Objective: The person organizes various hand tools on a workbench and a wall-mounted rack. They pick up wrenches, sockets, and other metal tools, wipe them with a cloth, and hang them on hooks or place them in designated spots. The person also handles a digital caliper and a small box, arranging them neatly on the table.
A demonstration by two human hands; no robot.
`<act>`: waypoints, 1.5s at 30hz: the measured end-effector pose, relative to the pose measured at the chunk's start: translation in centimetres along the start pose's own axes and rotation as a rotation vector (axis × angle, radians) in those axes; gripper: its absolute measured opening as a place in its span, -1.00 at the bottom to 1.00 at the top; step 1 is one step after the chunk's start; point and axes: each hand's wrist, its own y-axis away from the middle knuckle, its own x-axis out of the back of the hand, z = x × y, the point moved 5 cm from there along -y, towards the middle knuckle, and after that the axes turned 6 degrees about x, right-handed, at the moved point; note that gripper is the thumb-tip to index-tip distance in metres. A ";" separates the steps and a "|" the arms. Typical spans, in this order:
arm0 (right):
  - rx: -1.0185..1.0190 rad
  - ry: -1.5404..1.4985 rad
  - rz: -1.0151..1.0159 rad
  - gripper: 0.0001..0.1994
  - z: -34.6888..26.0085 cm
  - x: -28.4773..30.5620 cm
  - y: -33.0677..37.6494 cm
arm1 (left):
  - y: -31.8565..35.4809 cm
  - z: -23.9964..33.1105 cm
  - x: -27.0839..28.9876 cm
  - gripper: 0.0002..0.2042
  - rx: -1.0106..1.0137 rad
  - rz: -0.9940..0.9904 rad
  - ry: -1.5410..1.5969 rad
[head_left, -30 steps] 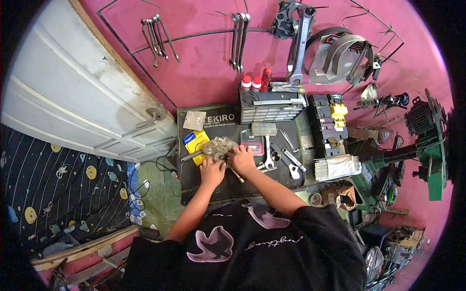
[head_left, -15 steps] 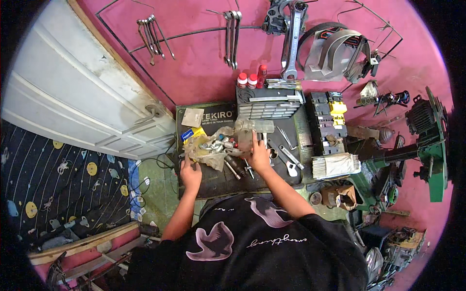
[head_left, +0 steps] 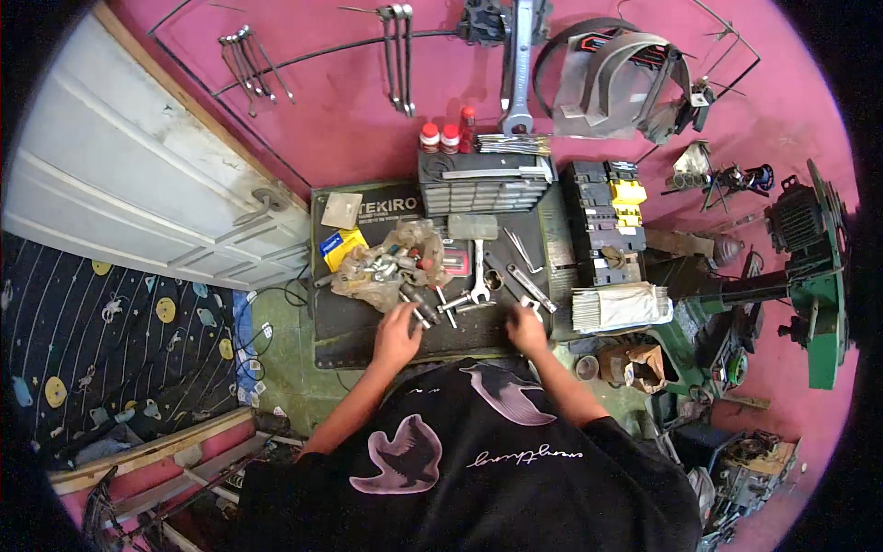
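My left hand (head_left: 398,335) is at the near side of the tools on the dark mat (head_left: 354,339). Its thumb and forefinger are apart, close to a metal socket bar (head_left: 419,316). At the mat's right part, my right hand (head_left: 527,331) has bent fingers closed on the jaw end of an adjustable wrench (head_left: 528,302), partly hidden by the hand. Between the hands lie an open-end spanner (head_left: 479,274) and a T-shaped metal tool (head_left: 448,307). A crumpled clear plastic bag (head_left: 366,288) holds several metal parts.
Behind stands a grey drawer cabinet (head_left: 487,198) with red-capped bottles (head_left: 430,138). A clear box (head_left: 473,226), ratchet (head_left: 533,287) and blue-yellow box (head_left: 342,247) lie on the mat. Right are black-yellow bins (head_left: 598,216) and a green drill press (head_left: 809,294); left, a white door (head_left: 156,166).
Both hands have come back toward me. My left hand has left the plastic bag's side and shifted right; my right hand has moved from beside the clear box to the adjustable wrench.
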 end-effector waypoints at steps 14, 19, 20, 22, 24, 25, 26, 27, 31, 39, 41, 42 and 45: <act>0.553 0.555 -0.230 -0.52 -1.1 -0.5 0.7 | 2.0 0.8 -12.2 -0.43 0.037 -0.517 -0.432; 0.515 0.557 0.047 -0.45 -1.4 1.9 -2.6 | 0.8 3.4 -12.0 -0.49 0.107 -0.379 -0.289; 0.543 0.575 0.092 -0.43 -1.9 2.3 -3.6 | 0.4 4.3 -12.1 -0.51 0.087 -0.290 -0.231; 0.515 0.605 0.029 -0.48 -2.4 2.5 -5.4 | -1.1 7.1 -12.1 -0.43 -0.022 -0.223 -0.147; 0.545 0.691 -0.026 -0.51 -2.1 1.8 -6.8 | -2.4 8.9 -13.0 -0.35 -0.127 -0.185 -0.142; 0.574 0.675 0.007 -0.59 -2.1 1.7 -7.0 | -3.2 9.3 -13.8 -0.32 -0.149 -0.175 -0.167; 0.559 0.682 -0.008 -0.62 -2.2 1.4 -7.2 | -3.9 9.2 -15.0 -0.29 -0.167 -0.159 -0.190; 0.545 0.690 -0.021 -0.65 -2.4 1.2 -7.5 | -4.7 9.4 -15.7 -0.25 -0.186 -0.141 -0.213; 0.601 0.701 0.006 -0.73 -3.1 1.7 -7.4 | -6.0 8.7 -17.0 -0.24 -0.083 -0.211 -0.237; 0.758 0.563 0.164 -0.64 -5.0 2.7 -4.5 | -6.0 7.5 -14.9 -0.49 -0.151 -0.005 -0.199; 0.790 0.511 0.211 -0.62 -7.0 3.8 -4.2 | -5.9 7.8 -12.4 -0.50 -0.201 0.078 -0.169; 0.809 0.481 0.235 -0.62 -8.2 4.3 -4.2 | -5.9 8.0 -10.8 -0.51 -0.225 0.121 -0.158; 0.862 0.451 0.253 -0.64 -11.4 4.0 -4.8 | -5.8 7.7 -6.6 -0.62 -0.202 0.241 -0.086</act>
